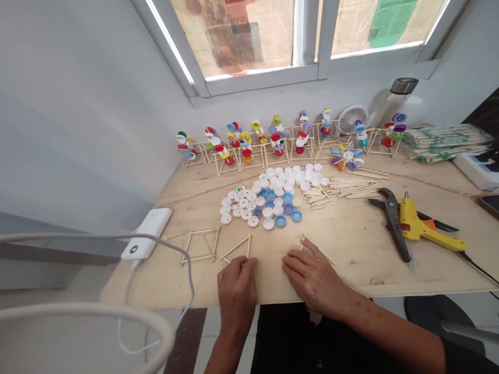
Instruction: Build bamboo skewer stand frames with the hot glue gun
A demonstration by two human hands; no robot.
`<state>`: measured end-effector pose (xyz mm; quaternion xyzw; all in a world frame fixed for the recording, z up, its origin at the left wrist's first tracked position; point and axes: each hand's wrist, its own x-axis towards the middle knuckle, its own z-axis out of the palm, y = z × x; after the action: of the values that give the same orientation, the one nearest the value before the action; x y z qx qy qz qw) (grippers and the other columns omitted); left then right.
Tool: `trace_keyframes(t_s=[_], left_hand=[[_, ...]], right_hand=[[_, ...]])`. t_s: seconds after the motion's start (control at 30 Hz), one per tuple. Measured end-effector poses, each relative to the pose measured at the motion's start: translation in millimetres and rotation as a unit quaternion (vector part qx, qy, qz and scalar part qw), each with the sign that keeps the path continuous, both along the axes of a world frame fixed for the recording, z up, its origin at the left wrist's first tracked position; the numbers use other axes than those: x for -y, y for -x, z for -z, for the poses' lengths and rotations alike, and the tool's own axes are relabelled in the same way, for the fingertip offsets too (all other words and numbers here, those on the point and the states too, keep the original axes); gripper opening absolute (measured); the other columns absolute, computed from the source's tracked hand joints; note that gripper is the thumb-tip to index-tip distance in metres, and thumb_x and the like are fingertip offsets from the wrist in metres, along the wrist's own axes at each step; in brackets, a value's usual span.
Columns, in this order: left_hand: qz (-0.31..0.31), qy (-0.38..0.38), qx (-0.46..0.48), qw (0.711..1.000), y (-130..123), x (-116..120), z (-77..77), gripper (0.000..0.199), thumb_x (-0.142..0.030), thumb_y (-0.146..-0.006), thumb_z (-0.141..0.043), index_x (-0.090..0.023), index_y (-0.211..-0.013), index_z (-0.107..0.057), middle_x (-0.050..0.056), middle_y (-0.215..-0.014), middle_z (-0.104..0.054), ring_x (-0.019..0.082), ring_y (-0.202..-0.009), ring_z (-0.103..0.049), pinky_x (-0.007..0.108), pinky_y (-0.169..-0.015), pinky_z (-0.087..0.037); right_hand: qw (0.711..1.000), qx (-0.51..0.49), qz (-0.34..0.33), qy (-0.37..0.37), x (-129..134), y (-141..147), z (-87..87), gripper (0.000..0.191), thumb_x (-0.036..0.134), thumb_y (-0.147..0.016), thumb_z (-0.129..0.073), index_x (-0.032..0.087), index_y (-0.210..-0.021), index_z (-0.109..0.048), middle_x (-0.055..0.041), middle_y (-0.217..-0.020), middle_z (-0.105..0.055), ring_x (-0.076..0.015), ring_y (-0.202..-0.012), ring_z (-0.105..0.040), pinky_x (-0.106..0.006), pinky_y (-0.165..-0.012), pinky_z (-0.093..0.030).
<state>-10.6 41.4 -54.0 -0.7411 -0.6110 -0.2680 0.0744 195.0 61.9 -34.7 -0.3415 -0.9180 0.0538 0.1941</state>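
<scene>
A black sleeve [470,356] is covering the right arm well back from the right fingers [294,265], leaving the forearm [384,324] bare, with small round spots dotting it. Behind the left fingers [233,267], the left forearm [226,348] is showing bare. Black clothing [290,340] is spreading below and between both hands' fingers.

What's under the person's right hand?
Two thin sticks, meeting at a corner, show beyond the right hand. The parts nearer the person, and whatever lies beneath the palm, are covered.
</scene>
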Motion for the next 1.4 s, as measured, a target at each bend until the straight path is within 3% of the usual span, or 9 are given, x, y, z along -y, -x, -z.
trace_keyframes(t_s=[0.27,0.5,0.73,0.83,0.97,1.1,1.23,1.3,1.4], left_hand=[[0.027,-0.010,-0.015,0.999,33,6,4.8,0.022,-0.010,-0.086,-0.045,-0.019,-0.097,-0.061,0.008,-0.091,-0.062,0.019,-0.083,-0.058,0.031,-0.075,-0.044],[0.020,-0.014,0.020,1.000,20,-5,8.5,0.023,-0.011,-0.085,-0.045,-0.020,-0.095,-0.063,0.007,-0.091,-0.063,0.019,-0.082,-0.058,0.031,-0.071,-0.045],[0.033,-0.011,0.035,0.999,1,-12,6.5,0.022,-0.011,-0.085,-0.044,-0.019,-0.094,-0.063,0.007,-0.089,-0.063,0.019,-0.081,-0.059,0.031,-0.070,-0.045],[0.030,-0.013,0.041,0.999,-3,-12,5.3,0.021,-0.012,-0.085,-0.044,-0.019,-0.094,-0.063,0.007,-0.088,-0.062,0.019,-0.082,-0.058,0.032,-0.071,-0.045],[0.018,-0.018,0.044,0.999,-6,-12,4.0,0.019,-0.013,-0.085,-0.047,-0.019,-0.094,-0.062,0.008,-0.087,-0.062,0.021,-0.083,-0.057,0.034,-0.074,-0.045],[0.013,-0.018,0.051,0.998,-7,-12,5.7,0.019,-0.013,-0.085,-0.047,-0.019,-0.093,-0.063,0.008,-0.087,-0.063,0.021,-0.084,-0.057,0.035,-0.074,-0.044],[0.009,-0.015,0.058,0.998,-8,-11,7.5,0.020,-0.012,-0.085,-0.046,-0.020,-0.091,-0.064,0.008,-0.086,-0.064,0.021,-0.085,-0.057,0.035,-0.074,-0.044],[0.007,-0.014,0.056,0.998,-8,-11,6.8,0.020,-0.012,-0.084,-0.047,-0.019,-0.091,-0.064,0.008,-0.085,-0.064,0.022,-0.084,-0.057,0.035,-0.073,-0.043],[0.002,-0.005,0.043,0.999,-7,-12,4.7,0.019,-0.013,-0.084,-0.048,-0.019,-0.091,-0.064,0.008,-0.084,-0.064,0.022,-0.084,-0.057,0.035,-0.073,-0.042]], right_hand=[[1.000,-0.010,-0.009,0.002,0,-1,2.8,0.019,0.009,-0.084,-0.047,0.016,-0.098,-0.059,-0.0072,-0.107,-0.065,-0.0207,-0.108,-0.051,-0.051,-0.108,-0.020],[0.999,-0.036,-0.023,-0.004,2,-9,1.8,0.020,0.007,-0.085,-0.043,0.017,-0.089,-0.060,-0.0050,-0.092,-0.066,-0.0173,-0.095,-0.055,-0.050,-0.106,-0.023],[0.992,-0.046,-0.115,0.039,22,-11,-8.3,0.016,0.016,-0.086,-0.047,0.018,-0.075,-0.059,-0.0005,-0.074,-0.063,-0.0147,-0.083,-0.056,-0.046,-0.105,-0.026],[0.995,-0.048,-0.081,0.032,21,-4,-8.9,0.014,0.018,-0.087,-0.047,0.018,-0.088,-0.061,-0.0034,-0.084,-0.066,-0.0172,-0.093,-0.057,-0.048,-0.107,-0.024],[0.999,-0.003,0.053,-0.013,8,9,-5.9,0.032,0.028,-0.086,-0.052,0.011,-0.113,-0.057,-0.0150,-0.115,-0.062,-0.0265,-0.113,-0.050,-0.053,-0.109,-0.019],[0.999,0.036,0.015,-0.011,17,21,1.1,0.045,0.039,-0.082,-0.058,0.008,-0.114,-0.057,-0.0175,-0.115,-0.061,-0.0304,-0.111,-0.050,-0.055,-0.108,-0.020],[0.995,-0.009,-0.104,-0.006,52,26,21.3,0.028,0.042,-0.083,-0.056,0.016,-0.090,-0.064,-0.0072,-0.091,-0.068,-0.0216,-0.087,-0.057,-0.051,-0.107,-0.025],[0.989,-0.046,-0.136,-0.023,67,25,32.6,0.019,0.030,-0.088,-0.052,0.020,-0.075,-0.061,0.0029,-0.062,-0.061,-0.0131,-0.063,-0.052,-0.046,-0.104,-0.029],[0.986,-0.090,-0.139,-0.028,74,19,35.2,0.022,0.016,-0.088,-0.047,0.022,-0.069,-0.058,0.0070,-0.050,-0.051,-0.0087,-0.052,-0.044,-0.035,-0.096,-0.036]])
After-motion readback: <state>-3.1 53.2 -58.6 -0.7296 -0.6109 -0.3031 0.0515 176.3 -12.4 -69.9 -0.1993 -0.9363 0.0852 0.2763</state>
